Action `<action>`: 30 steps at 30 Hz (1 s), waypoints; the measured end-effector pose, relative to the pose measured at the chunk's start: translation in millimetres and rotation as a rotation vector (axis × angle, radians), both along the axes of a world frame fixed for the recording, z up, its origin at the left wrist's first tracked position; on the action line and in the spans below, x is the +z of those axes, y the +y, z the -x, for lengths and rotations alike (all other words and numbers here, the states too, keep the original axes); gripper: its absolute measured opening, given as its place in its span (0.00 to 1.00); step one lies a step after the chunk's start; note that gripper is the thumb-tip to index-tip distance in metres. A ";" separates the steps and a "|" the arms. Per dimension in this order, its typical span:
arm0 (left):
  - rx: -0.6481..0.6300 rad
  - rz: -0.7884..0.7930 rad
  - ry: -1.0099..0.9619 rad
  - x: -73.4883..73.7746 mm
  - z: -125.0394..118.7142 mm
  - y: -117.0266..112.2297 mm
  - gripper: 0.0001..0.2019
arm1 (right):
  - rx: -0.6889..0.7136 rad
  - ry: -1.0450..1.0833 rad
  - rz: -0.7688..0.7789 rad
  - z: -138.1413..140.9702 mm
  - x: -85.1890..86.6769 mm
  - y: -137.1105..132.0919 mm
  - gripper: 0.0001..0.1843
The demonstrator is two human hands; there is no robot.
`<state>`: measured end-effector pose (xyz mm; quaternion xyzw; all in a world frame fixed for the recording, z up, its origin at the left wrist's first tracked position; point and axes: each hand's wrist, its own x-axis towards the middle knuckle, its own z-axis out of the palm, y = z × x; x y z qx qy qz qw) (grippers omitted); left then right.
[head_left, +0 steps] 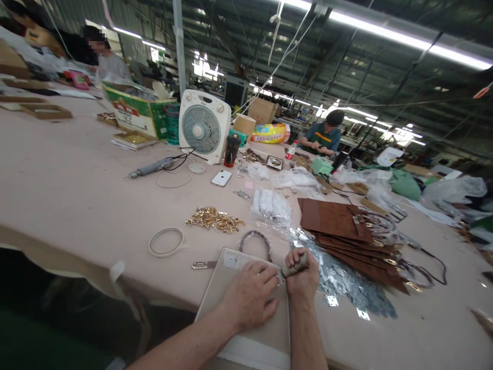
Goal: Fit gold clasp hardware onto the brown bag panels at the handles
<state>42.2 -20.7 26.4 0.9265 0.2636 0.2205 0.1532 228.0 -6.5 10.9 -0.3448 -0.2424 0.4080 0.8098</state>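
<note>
A beige bag panel (262,321) lies at the table's front edge, with a dark curved handle (255,236) at its far side. A strap with a metal end piece (203,265) sticks out to its left. My left hand (250,295) rests flat on the panel, fingers spread towards its far right corner. At that corner my right hand (302,275) is closed around a short tool with a thick grey-brown handle (298,264); its tip points to the panel by my left fingertips and is too small to make out. Thin metal plates (339,277) are heaped to the right.
Brown bag panels with handles (335,221) are stacked at right. Gold-coloured hardware (213,220) and a roll of white tape or cord (166,241) lie ahead. Further off are a phone (221,178), a corded electric screwdriver (150,167) and a fan (204,126). A person (323,136) sits across the table.
</note>
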 end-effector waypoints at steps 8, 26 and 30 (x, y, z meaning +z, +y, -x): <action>0.000 -0.027 0.009 -2.3 -1.1 1.1 0.15 | -0.052 0.109 -0.045 3.3 9.4 3.5 0.15; 0.001 -0.017 0.013 -3.2 -1.1 4.1 0.15 | 0.112 -0.129 -0.011 12.4 3.3 4.1 0.18; 0.021 0.028 0.007 -4.2 -1.3 4.3 0.17 | 0.086 -0.373 -0.064 22.1 -1.0 -6.5 0.18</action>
